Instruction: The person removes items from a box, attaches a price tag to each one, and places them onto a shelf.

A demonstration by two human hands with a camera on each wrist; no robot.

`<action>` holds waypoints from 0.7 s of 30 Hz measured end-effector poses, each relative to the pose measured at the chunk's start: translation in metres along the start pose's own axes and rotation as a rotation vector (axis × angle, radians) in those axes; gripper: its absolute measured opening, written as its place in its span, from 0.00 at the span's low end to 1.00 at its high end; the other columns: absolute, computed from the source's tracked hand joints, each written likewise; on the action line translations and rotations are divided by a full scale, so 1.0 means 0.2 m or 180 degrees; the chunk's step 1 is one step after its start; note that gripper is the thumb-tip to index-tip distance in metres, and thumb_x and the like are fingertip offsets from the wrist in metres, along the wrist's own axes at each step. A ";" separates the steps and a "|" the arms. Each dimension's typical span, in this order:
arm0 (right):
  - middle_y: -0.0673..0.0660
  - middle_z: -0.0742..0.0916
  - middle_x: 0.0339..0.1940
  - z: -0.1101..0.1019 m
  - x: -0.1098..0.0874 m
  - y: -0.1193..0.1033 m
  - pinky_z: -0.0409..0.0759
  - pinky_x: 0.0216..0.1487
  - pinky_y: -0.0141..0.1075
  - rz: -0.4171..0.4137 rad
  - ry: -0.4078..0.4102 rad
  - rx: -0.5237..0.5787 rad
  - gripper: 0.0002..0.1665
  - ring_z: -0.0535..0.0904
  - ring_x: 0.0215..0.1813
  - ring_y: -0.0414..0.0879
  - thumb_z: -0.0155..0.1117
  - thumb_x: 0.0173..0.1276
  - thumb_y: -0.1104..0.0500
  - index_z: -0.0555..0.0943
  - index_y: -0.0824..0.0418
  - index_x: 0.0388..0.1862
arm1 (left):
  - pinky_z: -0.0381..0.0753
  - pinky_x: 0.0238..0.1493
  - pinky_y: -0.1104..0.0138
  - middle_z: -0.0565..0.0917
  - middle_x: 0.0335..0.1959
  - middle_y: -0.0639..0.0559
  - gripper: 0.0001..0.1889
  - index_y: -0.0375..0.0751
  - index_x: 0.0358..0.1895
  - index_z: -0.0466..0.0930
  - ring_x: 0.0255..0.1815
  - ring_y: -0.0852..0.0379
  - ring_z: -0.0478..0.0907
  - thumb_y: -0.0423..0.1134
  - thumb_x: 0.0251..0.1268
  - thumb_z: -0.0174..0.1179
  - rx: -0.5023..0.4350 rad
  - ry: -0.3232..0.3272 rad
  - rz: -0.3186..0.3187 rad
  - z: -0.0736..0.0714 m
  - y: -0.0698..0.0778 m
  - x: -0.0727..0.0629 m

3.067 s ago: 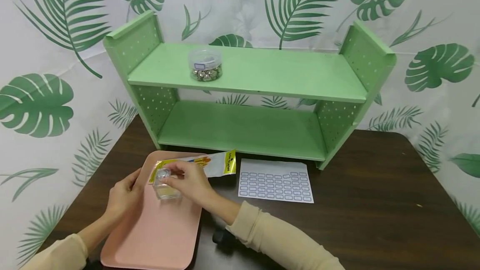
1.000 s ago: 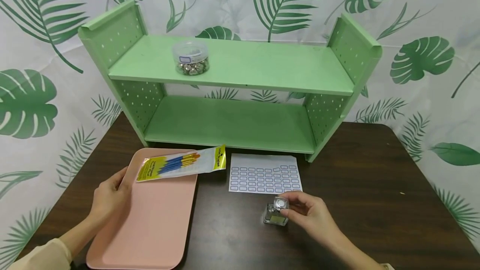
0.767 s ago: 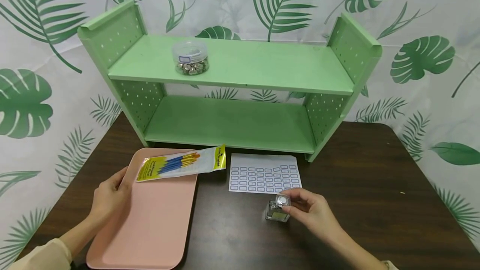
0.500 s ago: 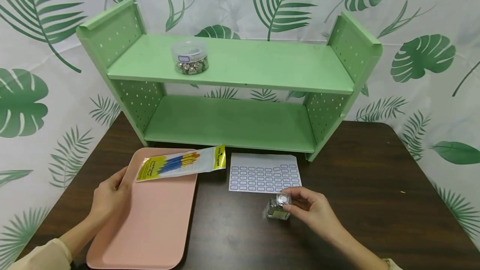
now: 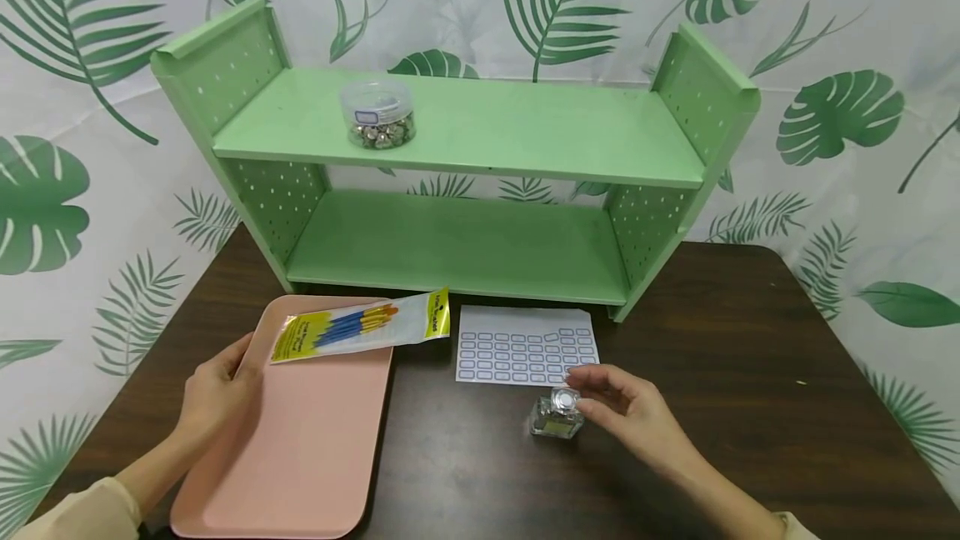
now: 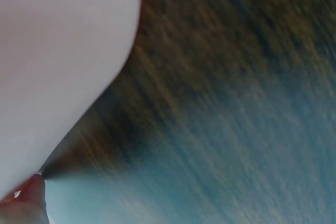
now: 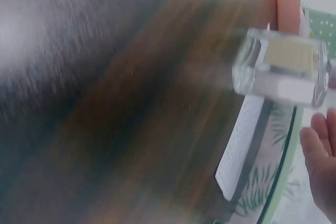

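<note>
A small clear glass bottle [image 5: 557, 413] with a silver-topped cap stands upright on the dark table, right of the tray. My right hand [image 5: 637, 415] is just beside the cap, thumb and fingers spread apart around its right side. In the right wrist view the fingers [image 7: 317, 142] lie apart from the glass body. My left hand [image 5: 217, 394] grips the left rim of a pink tray [image 5: 300, 448]; the left wrist view shows a fingertip at its edge. A yellow-and-clear pack of blue-handled brushes [image 5: 360, 327] lies across the tray's far end, sticking out over its right rim.
A green two-tier shelf [image 5: 465, 248] stands at the back of the table. On its upper board sits a round clear jar [image 5: 378, 115] of small metallic pieces. A sheet of labels [image 5: 525, 344] lies in front of the shelf, just behind the bottle.
The bottle, earlier over the tray in my right hand, now stands on the table at right. My right fingers have loosened off its cap; the left hand has stayed at the tray.
</note>
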State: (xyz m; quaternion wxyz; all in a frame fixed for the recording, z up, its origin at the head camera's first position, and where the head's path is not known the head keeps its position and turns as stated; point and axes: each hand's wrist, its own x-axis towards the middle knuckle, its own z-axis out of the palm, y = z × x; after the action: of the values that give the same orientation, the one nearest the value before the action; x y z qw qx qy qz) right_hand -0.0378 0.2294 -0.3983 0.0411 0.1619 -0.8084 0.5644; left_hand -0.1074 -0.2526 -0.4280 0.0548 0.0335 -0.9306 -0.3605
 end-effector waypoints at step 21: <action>0.62 0.81 0.32 -0.13 0.31 0.25 0.79 0.23 0.32 0.1211 0.0429 -0.1392 0.26 0.79 0.26 0.45 0.66 0.59 0.67 0.72 0.78 0.54 | 0.69 0.52 0.43 0.70 0.59 0.27 0.31 0.25 0.67 0.58 0.59 0.30 0.68 0.48 0.72 0.45 0.0002 -0.0372 -0.0002 -0.06 0.01 0.02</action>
State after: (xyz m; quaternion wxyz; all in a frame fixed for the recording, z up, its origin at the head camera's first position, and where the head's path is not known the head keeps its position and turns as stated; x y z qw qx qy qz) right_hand -0.1143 0.2563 -0.4183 0.0221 -0.0431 -0.9221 0.3839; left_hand -0.1106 -0.2605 -0.4172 0.0002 0.0128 -0.9323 -0.3615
